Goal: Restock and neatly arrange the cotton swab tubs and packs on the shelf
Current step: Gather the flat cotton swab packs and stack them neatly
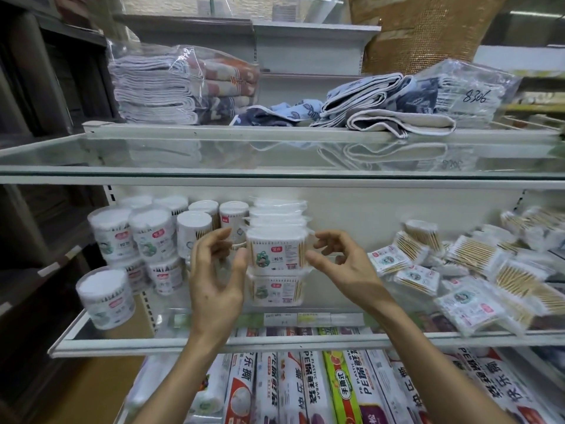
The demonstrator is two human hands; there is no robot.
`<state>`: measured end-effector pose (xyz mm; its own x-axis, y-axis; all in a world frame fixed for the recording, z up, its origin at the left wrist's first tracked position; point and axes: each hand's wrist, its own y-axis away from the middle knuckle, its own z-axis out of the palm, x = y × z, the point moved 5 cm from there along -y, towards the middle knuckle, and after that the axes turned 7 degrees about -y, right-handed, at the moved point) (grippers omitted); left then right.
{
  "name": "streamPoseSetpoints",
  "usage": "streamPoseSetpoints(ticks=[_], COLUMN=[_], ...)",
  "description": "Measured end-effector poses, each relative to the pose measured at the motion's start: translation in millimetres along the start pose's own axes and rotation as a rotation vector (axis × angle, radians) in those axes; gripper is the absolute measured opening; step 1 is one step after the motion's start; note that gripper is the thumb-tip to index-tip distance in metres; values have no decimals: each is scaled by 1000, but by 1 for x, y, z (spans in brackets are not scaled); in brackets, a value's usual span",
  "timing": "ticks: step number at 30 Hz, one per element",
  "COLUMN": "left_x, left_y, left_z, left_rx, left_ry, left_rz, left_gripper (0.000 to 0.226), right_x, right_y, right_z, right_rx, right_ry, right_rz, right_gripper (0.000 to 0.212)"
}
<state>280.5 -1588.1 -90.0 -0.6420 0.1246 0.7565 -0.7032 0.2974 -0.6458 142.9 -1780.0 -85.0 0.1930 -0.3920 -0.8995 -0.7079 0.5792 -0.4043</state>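
Both hands are up at the middle glass shelf, framing the stack of square cotton swab tubs near its centre. The left hand has its thumb touching the left side of the top tub, the other fingers curled loosely, not gripping. The right hand sits just right of that same tub with fingers spread apart, and I honestly can't tell if the fingertips touch it or hover. More of those square tubs are lined up behind the stack toward the back wall. Left of the stack there's a cluster of round tubs, stacked two high, with one round tub alone near the shelf's front left corner. Right of the stack is a messy pile of flat swab packs, tilted every which way. Above the stack, folded towels in plastic; below it, boxes of plastic wrap.
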Motion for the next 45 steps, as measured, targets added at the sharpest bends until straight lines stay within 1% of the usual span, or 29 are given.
streamPoseSetpoints(ticks=[3,5,7,10,12,14,17,20,21,23,25,27,29,30,32,35,37,38,41,43,45], left_x=[24,40,53,65,69,71,75,77,75,73,74,75,76,75,74,65,58,56,53,53,54], left_y=[3,8,14,26,35,42,47,47,46,47,49,51,53,53,53,45,37,34,25,23,22], left_z=[5,16,33,67,94,119,154,187,195,212,226,235,240,242,243,244,244,245,250,257,261], left_rx=[33,-2,-78,-211,-300,-375,-425,-406,-398,-406,-412,-407,-400,-402,-406,-408,-406,-403,-409,-440,-460], left_ry=[32,80,153,230,275,325,298,239,241,253,257,266,265,259,246,211,189,197,290,420,542], left_rz=[134,174,178,118,41,-37,-64,-125,-170,-236,-244,-248,-253,-254,-254,-285,-337,-367,-474,-574,-662], left_gripper=[24,17,17,11,7,7,11,11,11,11,10,10,9,9,9,9,10,11,24,34,38], right_x=[-1,2,6,10,11,15,22,24,23,22,24,32,41,45,47,40,28,22,7,4,8], right_y=[5,8,13,23,29,32,32,28,24,15,2,-16,-33,-40,-46,-44,-37,-33,-21,-15,-10], right_z=[-11,-23,-39,-69,-91,-115,-150,-184,-192,-211,-224,-230,-232,-232,-232,-237,-239,-238,-224,-217,-209], right_rx=[60,125,210,314,344,369,379,353,348,339,285,208,164,156,155,203,219,197,79,25,-46], right_ry=[-11,-6,1,34,61,68,73,92,116,228,397,543,647,675,710,663,534,453,256,192,180], right_rz=[10,26,35,41,43,46,47,12,2,34,92,170,221,228,223,168,89,57,4,-23,-49], right_gripper=[44,28,16,11,9,12,12,2,8,29,50,66,69,64,46,28,22,20,24,29,33])
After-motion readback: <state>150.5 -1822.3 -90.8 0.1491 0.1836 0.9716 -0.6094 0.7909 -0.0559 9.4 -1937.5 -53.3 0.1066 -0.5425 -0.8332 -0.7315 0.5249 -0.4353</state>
